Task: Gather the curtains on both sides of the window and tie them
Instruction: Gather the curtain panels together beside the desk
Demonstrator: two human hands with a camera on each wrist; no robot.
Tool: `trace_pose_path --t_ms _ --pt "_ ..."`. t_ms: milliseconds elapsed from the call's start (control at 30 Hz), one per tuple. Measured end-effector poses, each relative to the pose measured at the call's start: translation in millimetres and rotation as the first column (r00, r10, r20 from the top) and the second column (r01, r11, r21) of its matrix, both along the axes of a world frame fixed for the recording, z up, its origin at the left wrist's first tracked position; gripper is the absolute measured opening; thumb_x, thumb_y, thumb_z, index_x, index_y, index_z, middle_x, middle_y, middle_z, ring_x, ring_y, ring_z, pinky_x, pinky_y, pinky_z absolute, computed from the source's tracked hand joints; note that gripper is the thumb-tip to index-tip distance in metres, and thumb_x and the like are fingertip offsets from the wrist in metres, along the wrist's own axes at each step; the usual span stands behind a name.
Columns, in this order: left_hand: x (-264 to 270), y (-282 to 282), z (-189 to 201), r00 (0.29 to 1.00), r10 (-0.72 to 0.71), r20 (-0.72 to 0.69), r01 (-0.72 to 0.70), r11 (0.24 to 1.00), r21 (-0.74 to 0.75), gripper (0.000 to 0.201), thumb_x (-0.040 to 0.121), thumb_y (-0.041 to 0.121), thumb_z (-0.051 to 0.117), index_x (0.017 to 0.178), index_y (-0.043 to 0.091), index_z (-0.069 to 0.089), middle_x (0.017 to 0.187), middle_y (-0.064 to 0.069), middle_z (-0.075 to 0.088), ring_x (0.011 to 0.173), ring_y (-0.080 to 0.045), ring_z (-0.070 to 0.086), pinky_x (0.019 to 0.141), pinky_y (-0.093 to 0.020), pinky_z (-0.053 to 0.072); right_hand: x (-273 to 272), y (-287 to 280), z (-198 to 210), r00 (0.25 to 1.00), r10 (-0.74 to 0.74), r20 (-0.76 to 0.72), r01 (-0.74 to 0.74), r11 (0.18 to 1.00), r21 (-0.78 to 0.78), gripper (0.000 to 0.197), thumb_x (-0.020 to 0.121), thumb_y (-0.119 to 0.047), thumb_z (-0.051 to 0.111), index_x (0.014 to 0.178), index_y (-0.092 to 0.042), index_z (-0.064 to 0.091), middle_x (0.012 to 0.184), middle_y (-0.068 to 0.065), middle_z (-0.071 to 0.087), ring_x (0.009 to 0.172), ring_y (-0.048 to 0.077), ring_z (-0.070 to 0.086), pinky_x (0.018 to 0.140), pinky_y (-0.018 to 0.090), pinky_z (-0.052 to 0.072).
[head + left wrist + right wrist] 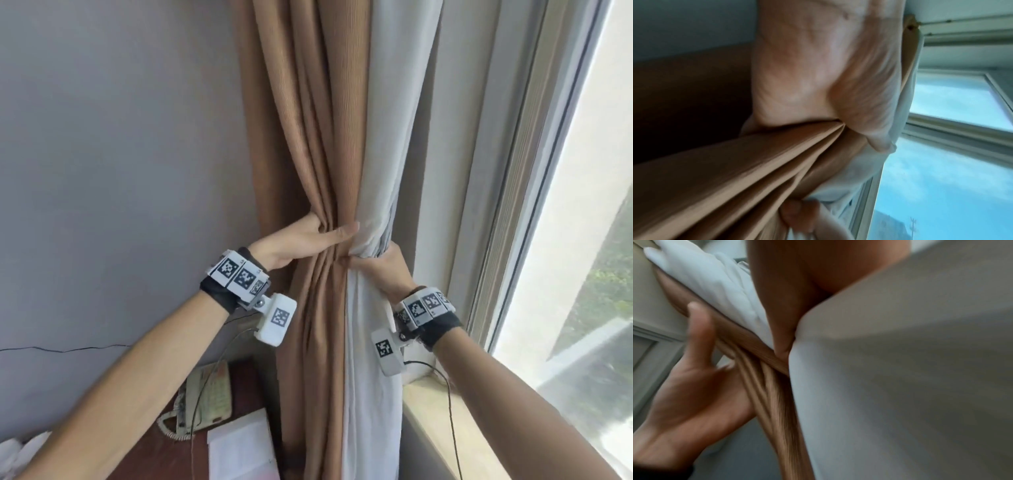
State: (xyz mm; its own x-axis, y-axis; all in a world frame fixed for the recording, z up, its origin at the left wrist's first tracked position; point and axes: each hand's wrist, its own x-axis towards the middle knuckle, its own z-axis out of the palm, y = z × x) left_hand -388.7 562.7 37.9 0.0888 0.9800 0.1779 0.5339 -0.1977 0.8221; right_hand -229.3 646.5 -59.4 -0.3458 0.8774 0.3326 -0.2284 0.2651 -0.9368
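Observation:
A brown curtain [308,137] with a white lining [394,137] hangs left of the window, pinched into a bundle at waist height. My left hand [308,240] holds the bundle from the left, thumb lying across the front folds and fingers hidden behind the cloth. My right hand [383,265] grips the bundle from the right, just below, fingers curled round the white lining. The left wrist view shows my palm [818,65] against the brown folds [735,178]. In the right wrist view the lining [900,386] fills the frame beside my left hand [694,378]. No tie-back is visible.
The window [582,240] and its frame run down the right, with a stone sill [445,428] below. A grey wall [102,171] is on the left. Below it a dark wooden table [154,455] carries a beige telephone [209,394] and a white paper [239,445].

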Motion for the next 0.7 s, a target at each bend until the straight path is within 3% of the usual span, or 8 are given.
trace_pose_path --t_ms 67,133,233,300,433,567,633,700 --pt "-10.2 6.9 -2.6 0.966 0.18 0.184 -0.212 0.962 0.173 0.051 0.097 0.036 0.07 0.14 0.018 0.051 0.128 0.015 0.063 0.116 0.009 0.06 0.101 -0.01 0.046 14.7 6.8 4.6 0.999 -0.02 0.033 0.02 1.0 -0.007 0.038 0.07 0.012 0.088 0.096 -0.012 0.077 0.092 0.002 0.083 0.088 0.012 0.079 0.079 0.026 0.062" --pt "-28.7 20.8 -6.3 0.851 0.386 0.356 -0.486 0.836 0.256 0.09 0.083 0.041 0.085 0.153 0.018 0.033 0.142 0.005 0.054 0.124 0.0 0.056 0.111 -0.021 0.043 26.1 12.3 7.1 0.997 0.008 0.07 -0.006 1.0 -0.016 0.037 0.072 0.012 0.088 0.094 -0.015 0.076 0.086 -0.003 0.082 0.082 0.008 0.079 0.074 0.022 0.062" --pt "-60.4 49.2 -9.2 0.747 0.532 0.399 -0.602 0.796 0.064 0.157 0.054 0.067 0.092 0.163 0.023 -0.012 0.172 -0.004 0.003 0.156 -0.017 0.017 0.127 -0.041 0.021 39.3 16.9 8.7 0.989 0.068 0.134 -0.063 0.997 -0.041 0.038 0.072 0.012 0.087 0.099 -0.012 0.075 0.092 0.003 0.083 0.088 0.019 0.079 0.076 0.027 0.065" --pt "-70.4 68.5 -8.5 0.735 0.563 0.377 -0.601 0.799 -0.023 0.169 0.043 0.077 0.089 0.162 0.024 -0.02 0.173 -0.006 -0.006 0.159 -0.021 0.009 0.128 -0.048 0.018 44.6 19.5 9.1 0.977 0.131 0.167 -0.124 0.991 -0.05 0.044 0.07 0.01 0.089 0.107 -0.009 0.075 0.101 0.008 0.082 0.097 0.025 0.079 0.081 0.031 0.064" --pt "-62.2 101.9 -7.8 0.836 0.438 0.329 -0.426 0.898 -0.113 0.143 0.069 0.071 0.082 0.162 0.025 -0.016 0.168 -0.004 0.026 0.149 -0.027 0.037 0.12 -0.055 0.035 49.6 25.1 7.7 0.946 0.227 0.23 -0.214 0.974 -0.079 0.069 0.06 -0.007 0.093 0.124 0.0 0.071 0.12 0.019 0.076 0.116 0.036 0.073 0.101 0.045 0.059" --pt "-55.0 114.2 -23.7 0.907 0.294 0.301 -0.237 0.948 -0.212 0.122 0.061 0.087 0.074 0.153 0.012 0.045 0.142 -0.006 0.063 0.127 -0.023 0.062 0.117 -0.046 0.042 55.0 23.1 6.2 0.962 0.172 0.213 -0.166 0.985 -0.044 0.072 0.062 -0.003 0.092 0.129 -0.003 0.068 0.122 0.016 0.076 0.116 0.032 0.073 0.102 0.044 0.059" --pt "-48.4 103.4 -29.5 0.903 0.201 0.38 -0.16 0.977 -0.138 0.096 0.077 0.082 0.065 0.15 0.02 0.053 0.141 0.001 0.065 0.132 -0.017 0.059 0.121 -0.043 0.038 55.6 25.2 3.0 0.979 0.094 0.179 -0.093 0.996 -0.017 0.082 0.065 0.002 0.092 0.139 -0.006 0.059 0.124 0.01 0.076 0.116 0.025 0.074 0.101 0.038 0.061" --pt "-39.3 75.9 -27.7 0.891 0.13 0.434 -0.088 0.989 -0.116 0.098 0.073 0.09 0.059 0.15 0.031 0.051 0.15 0.009 0.057 0.142 -0.011 0.049 0.125 -0.044 0.029 52.3 32.9 -1.7 0.981 0.024 0.193 -0.025 1.0 0.001 0.097 0.063 -0.008 0.099 0.147 -0.012 0.05 0.129 0.004 0.074 0.12 0.02 0.072 0.103 0.037 0.059"
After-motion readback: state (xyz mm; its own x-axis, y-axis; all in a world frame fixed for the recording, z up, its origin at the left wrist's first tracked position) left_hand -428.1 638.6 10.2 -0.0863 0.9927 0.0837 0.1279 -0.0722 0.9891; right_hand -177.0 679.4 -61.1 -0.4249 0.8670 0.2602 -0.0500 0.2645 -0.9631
